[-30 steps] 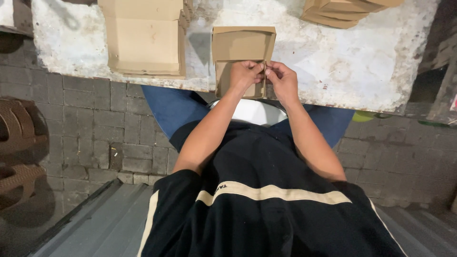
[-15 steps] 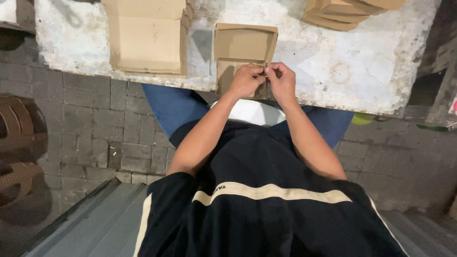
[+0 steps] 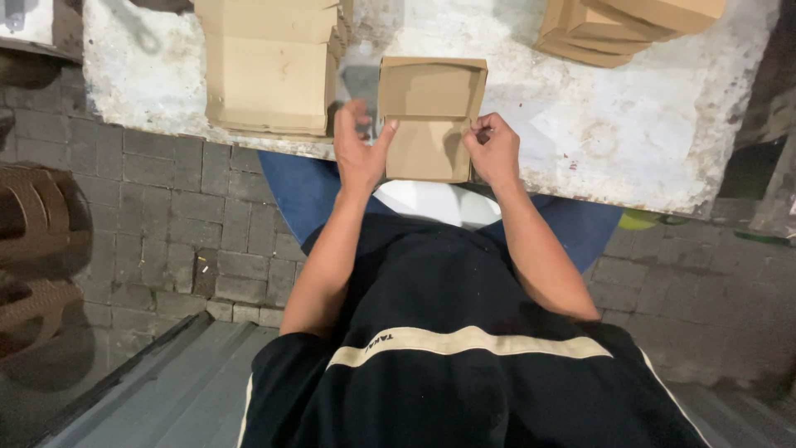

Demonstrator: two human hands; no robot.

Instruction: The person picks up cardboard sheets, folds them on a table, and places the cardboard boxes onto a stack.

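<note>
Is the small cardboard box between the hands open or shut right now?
Open. The small cardboard box shows its empty inside, its flap spread flat toward the person, with the left hand and right hand at the flap's sides.

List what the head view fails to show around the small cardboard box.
- Left hand: fingers motion-blurred, grip unclear.
- Small cardboard box: near side corners covered by both hands; right hand pinches its edge.
- Left stack of flat cardboard and right stack: cut off by top edge.
</note>
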